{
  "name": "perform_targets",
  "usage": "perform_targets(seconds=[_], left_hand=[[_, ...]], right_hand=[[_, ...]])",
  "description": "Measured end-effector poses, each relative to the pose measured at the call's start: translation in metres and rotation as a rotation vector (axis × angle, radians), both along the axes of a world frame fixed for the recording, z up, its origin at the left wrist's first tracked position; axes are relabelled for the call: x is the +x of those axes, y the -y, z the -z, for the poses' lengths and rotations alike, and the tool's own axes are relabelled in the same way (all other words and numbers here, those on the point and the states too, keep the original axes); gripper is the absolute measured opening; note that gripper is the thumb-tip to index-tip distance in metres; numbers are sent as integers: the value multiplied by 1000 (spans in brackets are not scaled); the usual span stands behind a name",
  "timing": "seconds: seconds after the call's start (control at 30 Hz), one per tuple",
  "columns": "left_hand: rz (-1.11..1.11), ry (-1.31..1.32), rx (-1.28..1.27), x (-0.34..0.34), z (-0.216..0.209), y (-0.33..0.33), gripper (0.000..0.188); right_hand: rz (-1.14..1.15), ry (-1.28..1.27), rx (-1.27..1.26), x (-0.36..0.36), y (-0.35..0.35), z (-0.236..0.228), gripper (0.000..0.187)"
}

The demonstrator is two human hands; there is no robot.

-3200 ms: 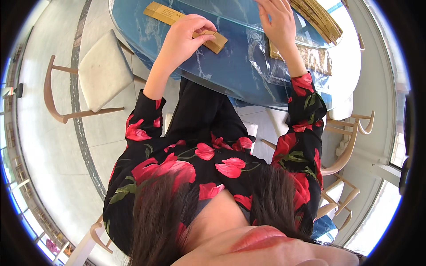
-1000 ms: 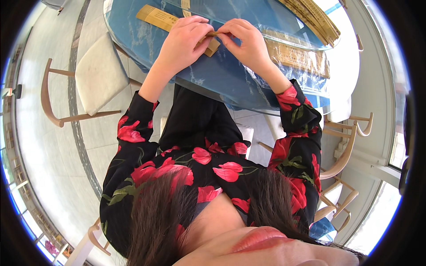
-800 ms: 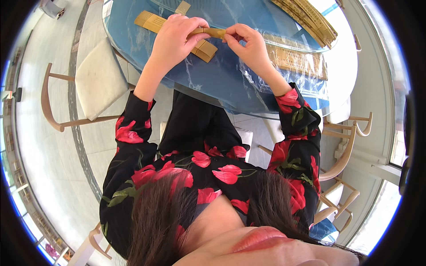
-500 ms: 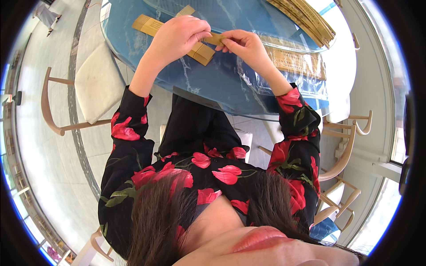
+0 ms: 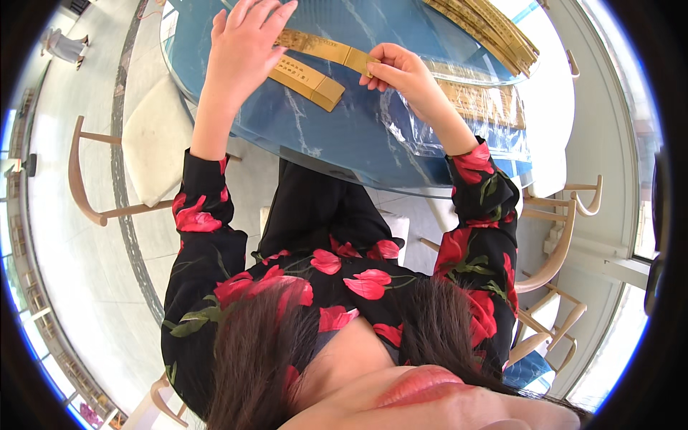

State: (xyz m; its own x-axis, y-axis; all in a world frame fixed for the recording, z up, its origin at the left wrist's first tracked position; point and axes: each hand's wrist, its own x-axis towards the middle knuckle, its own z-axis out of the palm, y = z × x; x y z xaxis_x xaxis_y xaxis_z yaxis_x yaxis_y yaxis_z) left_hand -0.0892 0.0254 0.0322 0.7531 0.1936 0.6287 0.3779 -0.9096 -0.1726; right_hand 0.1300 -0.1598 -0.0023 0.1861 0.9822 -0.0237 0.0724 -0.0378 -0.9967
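Note:
My right hand pinches the near right end of a long gold paper strip between thumb and fingertips. From there the strip runs left, toward my left hand. That hand is raised over the table with its fingers spread; its palm side is hidden, though it does not appear to grip the strip. A second folded gold paper piece, printed with small dark marks, lies flat on the blue marbled table below the strip. My left hand covers its left part.
A fanned stack of gold strips lies at the far right. Nearer, a clear plastic bag holds more gold paper. Wooden chairs with pale seats flank the table. A person is on the floor area at far left.
My left hand has let go of the strip and moved left and away, its fingers opening. The strip now stretches out longer from my right hand, which has shifted slightly right.

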Motion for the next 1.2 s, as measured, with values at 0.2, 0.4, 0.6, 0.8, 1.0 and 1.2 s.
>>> perform_targets(seconds=[0.2,0.4,0.6,0.8,1.0,1.2], left_hand=[[332,-4,-80,32,34,38,53],[506,114,-315,40,52,34,41],[541,103,-407,37,55,36,40],[529,104,-429,36,55,40,37],[505,81,-634,34,54,42,36],[538,46,-761,32,56,44,37]], right_hand=[[-57,-67,-79,-4,1,3,14],[-34,-45,-141,-2,1,4,15],[4,13,-128,-4,-1,10,16],[-4,49,-151,-4,-1,10,18],[-22,26,-159,-2,-3,11,20],[-28,24,-197,-4,1,7,18]])
